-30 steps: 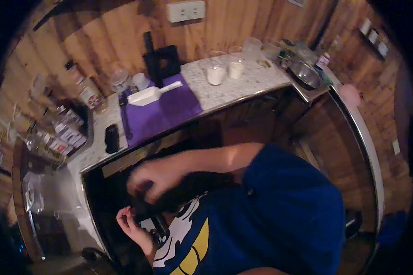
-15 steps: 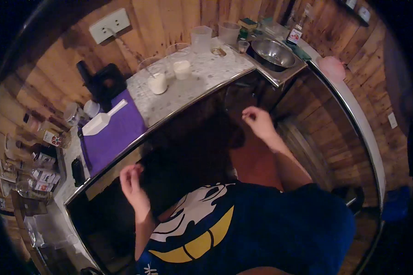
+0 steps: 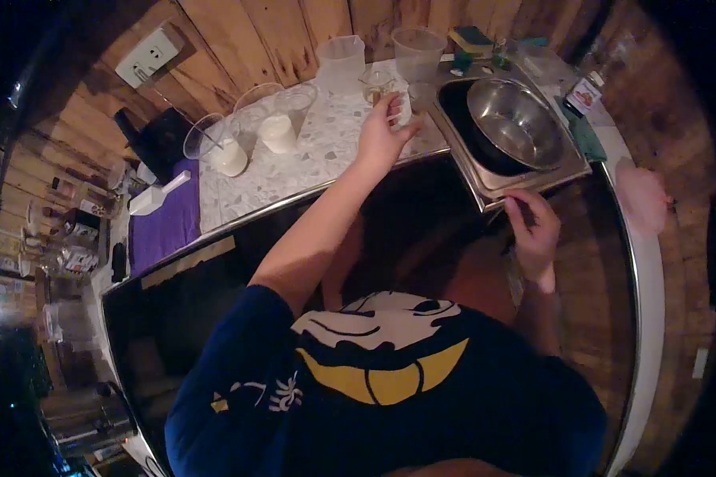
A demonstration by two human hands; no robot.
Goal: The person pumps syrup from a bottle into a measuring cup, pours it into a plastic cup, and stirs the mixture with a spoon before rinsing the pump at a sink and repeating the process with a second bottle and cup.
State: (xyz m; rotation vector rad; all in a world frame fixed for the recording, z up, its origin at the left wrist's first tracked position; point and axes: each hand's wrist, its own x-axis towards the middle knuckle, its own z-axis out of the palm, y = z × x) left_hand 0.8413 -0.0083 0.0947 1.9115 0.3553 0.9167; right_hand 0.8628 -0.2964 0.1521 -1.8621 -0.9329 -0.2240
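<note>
My left hand (image 3: 383,137) reaches over the speckled counter (image 3: 314,155), beside a small clear glass dish (image 3: 376,82). Its thumb and fingers are apart near a pale, see-through shape that is too blurred to name. By the front corner of the metal sink (image 3: 485,191), my right hand (image 3: 535,230) is curled, thumb and forefinger close together. Whether anything small sits between them cannot be made out. A steel bowl (image 3: 517,123) rests tilted in the sink. Two containers of white contents, a left one (image 3: 229,157) and a right one (image 3: 278,133), stand on the counter.
Two clear plastic tubs, one (image 3: 341,65) left of the other (image 3: 418,56), stand along the wooden wall. A white spatula (image 3: 157,195) lies on a purple cloth (image 3: 163,230). A sponge (image 3: 471,38) is behind the sink, and a pink item (image 3: 643,197) hangs at the right.
My left hand has moved up and right, from in front of the cabinet to over the counter. My right hand has come to the sink's corner. The view has shifted toward the sink.
</note>
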